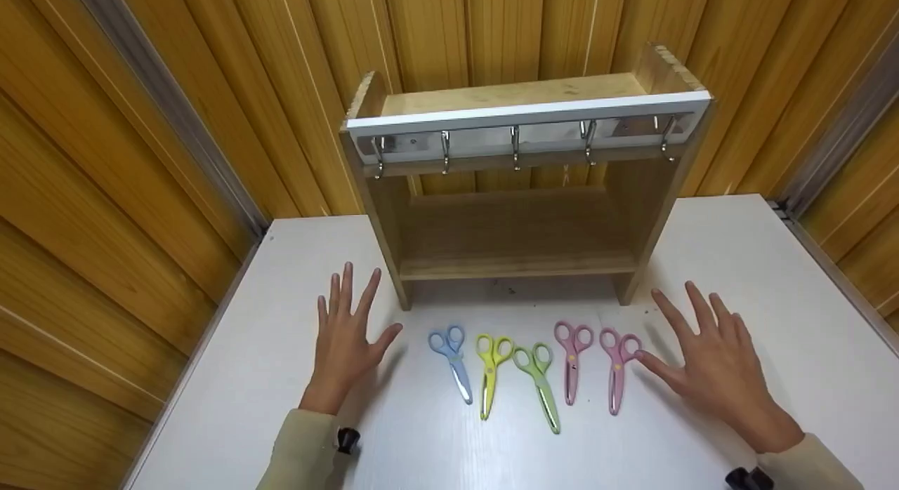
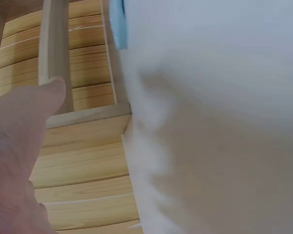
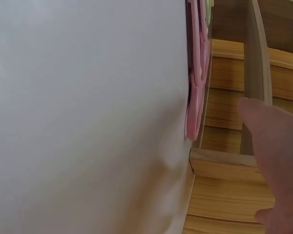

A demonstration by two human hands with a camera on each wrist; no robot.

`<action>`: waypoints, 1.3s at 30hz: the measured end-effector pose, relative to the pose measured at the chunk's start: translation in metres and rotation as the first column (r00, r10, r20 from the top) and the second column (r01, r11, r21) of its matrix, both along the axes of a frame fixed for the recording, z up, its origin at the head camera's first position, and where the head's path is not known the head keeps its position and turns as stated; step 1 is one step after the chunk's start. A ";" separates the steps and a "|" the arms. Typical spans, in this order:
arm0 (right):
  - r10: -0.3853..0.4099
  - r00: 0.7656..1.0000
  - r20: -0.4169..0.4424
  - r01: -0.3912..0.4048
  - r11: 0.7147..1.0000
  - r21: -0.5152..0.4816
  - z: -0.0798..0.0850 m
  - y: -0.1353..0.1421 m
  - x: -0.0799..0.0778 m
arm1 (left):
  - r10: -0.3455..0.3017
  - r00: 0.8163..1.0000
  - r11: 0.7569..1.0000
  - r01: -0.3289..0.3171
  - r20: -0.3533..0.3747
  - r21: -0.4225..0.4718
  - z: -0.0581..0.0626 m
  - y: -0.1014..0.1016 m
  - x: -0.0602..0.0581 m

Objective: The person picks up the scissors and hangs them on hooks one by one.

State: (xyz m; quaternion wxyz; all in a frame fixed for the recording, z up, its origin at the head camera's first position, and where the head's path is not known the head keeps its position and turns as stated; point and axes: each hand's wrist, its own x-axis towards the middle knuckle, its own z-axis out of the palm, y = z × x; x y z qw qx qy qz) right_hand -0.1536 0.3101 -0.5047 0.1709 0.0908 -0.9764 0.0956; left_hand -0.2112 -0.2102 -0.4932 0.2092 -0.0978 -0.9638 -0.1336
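Several scissors lie in a row on the white table, handles toward the rack: blue scissors (image 1: pixel 453 362), yellow scissors (image 1: pixel 491 374), green scissors (image 1: pixel 541 385), pink scissors (image 1: pixel 573 361) and, rightmost, another pair of pink scissors (image 1: pixel 617 369). My left hand (image 1: pixel 345 342) is spread with straight fingers to the left of the blue pair, holding nothing. On the right, my right hand (image 1: pixel 716 363) is likewise spread and holds nothing; its thumb tip overlaps a handle loop of the rightmost pink pair in the head view. The right wrist view shows pink scissors (image 3: pixel 195 107) beside the hand.
Behind the scissors stands a wooden rack (image 1: pixel 520 269) with a shelf and upright sides. A white rail (image 1: pixel 484 142) across its upper front carries several metal hooks (image 1: pixel 516 147). Wood-patterned panels (image 1: pixel 140 216) enclose the white table (image 1: pixel 232 349) at the back and sides.
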 end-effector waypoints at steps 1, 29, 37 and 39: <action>0.006 1.000 0.010 -0.006 1.000 -0.013 0.000 -0.002 0.000 | -0.004 1.000 1.000 0.004 -0.001 0.030 0.003 0.002 -0.003; 0.100 0.962 0.254 -0.077 0.992 -0.100 -0.006 -0.051 0.016 | -0.212 0.970 0.676 0.056 0.122 0.735 0.047 0.043 -0.062; 0.107 0.962 0.253 -0.087 0.992 -0.090 -0.005 -0.040 0.020 | -0.213 0.971 0.667 0.065 0.107 0.742 0.047 0.048 -0.065; 0.118 0.964 0.236 -0.099 0.991 -0.091 -0.005 -0.037 0.021 | -0.210 0.974 0.674 0.078 0.089 0.735 0.047 0.048 -0.065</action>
